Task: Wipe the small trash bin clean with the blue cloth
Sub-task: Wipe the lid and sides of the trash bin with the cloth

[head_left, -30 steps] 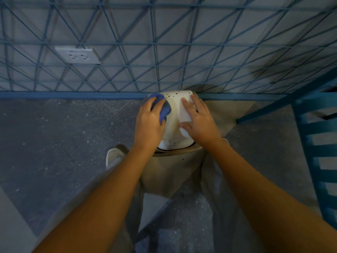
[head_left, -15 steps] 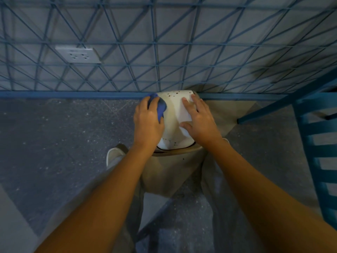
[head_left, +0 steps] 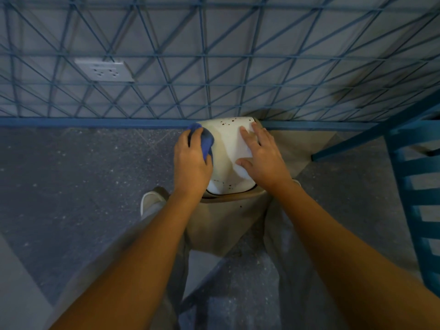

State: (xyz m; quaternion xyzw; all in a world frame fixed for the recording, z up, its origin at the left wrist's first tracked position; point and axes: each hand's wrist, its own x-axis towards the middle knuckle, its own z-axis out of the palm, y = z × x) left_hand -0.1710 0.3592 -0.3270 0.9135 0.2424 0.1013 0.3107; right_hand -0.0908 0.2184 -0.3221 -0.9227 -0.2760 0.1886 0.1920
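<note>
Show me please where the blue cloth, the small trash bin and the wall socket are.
blue cloth (head_left: 206, 140): head view, its exposed bunched fold.
small trash bin (head_left: 229, 148): head view, its bare white side.
wall socket (head_left: 104, 71): head view, middle of its plate.

"What's underneath it all?"
"A dark grey speckled stone floor (head_left: 71, 186), reaching the far wall."
"Anything on it?"
"A white shoe (head_left: 148, 203), near left. A blue slatted wooden chair (head_left: 419, 169) stands right."

Indoor room, tiled wall (head_left: 262, 32), power socket (head_left: 104, 70), speckled floor (head_left: 71, 186)
</note>
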